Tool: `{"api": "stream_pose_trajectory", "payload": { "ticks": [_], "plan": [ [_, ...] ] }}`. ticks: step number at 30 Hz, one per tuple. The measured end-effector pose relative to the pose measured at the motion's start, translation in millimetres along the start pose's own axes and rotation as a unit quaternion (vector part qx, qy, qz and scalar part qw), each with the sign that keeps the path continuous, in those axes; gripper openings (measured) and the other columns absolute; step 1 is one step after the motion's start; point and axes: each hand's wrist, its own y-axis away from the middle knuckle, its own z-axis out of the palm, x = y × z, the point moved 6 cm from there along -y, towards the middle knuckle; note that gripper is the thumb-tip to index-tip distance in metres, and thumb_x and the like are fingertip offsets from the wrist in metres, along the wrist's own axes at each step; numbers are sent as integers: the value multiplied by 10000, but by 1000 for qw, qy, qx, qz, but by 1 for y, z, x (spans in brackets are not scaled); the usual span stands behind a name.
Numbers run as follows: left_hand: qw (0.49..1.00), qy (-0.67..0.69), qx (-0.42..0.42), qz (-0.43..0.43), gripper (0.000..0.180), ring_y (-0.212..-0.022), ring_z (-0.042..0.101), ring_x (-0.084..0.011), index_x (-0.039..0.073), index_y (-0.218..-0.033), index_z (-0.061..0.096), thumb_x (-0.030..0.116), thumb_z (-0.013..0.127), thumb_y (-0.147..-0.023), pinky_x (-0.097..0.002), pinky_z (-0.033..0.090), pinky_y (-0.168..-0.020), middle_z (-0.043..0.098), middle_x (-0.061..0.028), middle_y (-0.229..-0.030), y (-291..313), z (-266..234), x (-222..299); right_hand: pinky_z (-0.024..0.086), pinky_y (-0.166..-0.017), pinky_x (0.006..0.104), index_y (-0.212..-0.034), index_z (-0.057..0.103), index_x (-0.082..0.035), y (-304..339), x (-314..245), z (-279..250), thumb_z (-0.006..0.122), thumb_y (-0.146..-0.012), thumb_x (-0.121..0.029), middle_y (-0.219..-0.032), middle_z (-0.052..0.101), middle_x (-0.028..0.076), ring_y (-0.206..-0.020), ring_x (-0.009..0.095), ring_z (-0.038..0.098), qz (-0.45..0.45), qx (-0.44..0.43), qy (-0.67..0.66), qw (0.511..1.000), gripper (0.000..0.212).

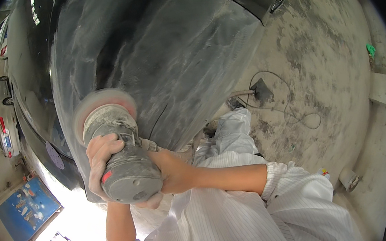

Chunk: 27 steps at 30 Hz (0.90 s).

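Observation:
Both of my hands are wrapped around a dust-covered grey disc sander (130,171). My left hand (99,159), pale with dust, curls its fingers over the left side of the body. From the right, my right hand (171,171) grips the other side; its fingers are partly hidden behind the tool. The sander's round pad (82,111) has a reddish rim and looks blurred, as if spinning. It lies against the lower left part of a black car panel (176,60) with grey, streaky sanded patches. A thin dark line (157,121) shows on the panel right of the pad.
A perforated sanding disc (55,155) sits on the glossy car body at left. A hose (241,93) and looping cable (288,89) lie on the dusty floor. Parked cars (4,130) stand far left, near a blue board (28,208). A door mirror or trim piece (266,6) juts out above.

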Motion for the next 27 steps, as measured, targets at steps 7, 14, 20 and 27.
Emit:
{"api": "stream_pose_trajectory", "payload": {
  "ticks": [7,14,20,27],
  "plan": [
    [997,-9,78,-2,1317,-1098,726,-423,9,-1562,358,979,715,-746,-636,541,-1018,736,-243,-1180,21,-5,-7,598,-871,476,-1293,648,30,-1,1,0,907,-755,-58,-1100,784,267,-1091,459,769,45,-23,78,996,603],
    [998,40,-30,-33,790,-1036,774,-437,42,-1346,531,456,888,-776,-623,543,-996,800,-228,-1123,-70,66,10,617,-910,401,-1253,688,4,1,-8,-67,937,-826,-148,-1124,825,175,-1083,286,813,-5,1,-29,1000,517],
    [992,90,-83,23,921,-972,761,-416,-44,-1301,663,480,930,-594,-539,562,-916,774,-210,-1045,-142,123,10,607,-944,398,-1304,672,-3,2,-12,-100,942,-830,-148,-1160,822,159,-1111,279,802,-49,25,-85,995,565],
    [994,55,-89,-10,814,-960,771,-407,27,-1270,640,461,930,-644,-566,563,-932,789,-207,-1025,-104,84,4,597,-983,395,-1364,653,-11,-3,-6,-57,947,-834,-149,-1202,817,140,-1143,271,789,-102,27,-88,990,621]
  ]
}}
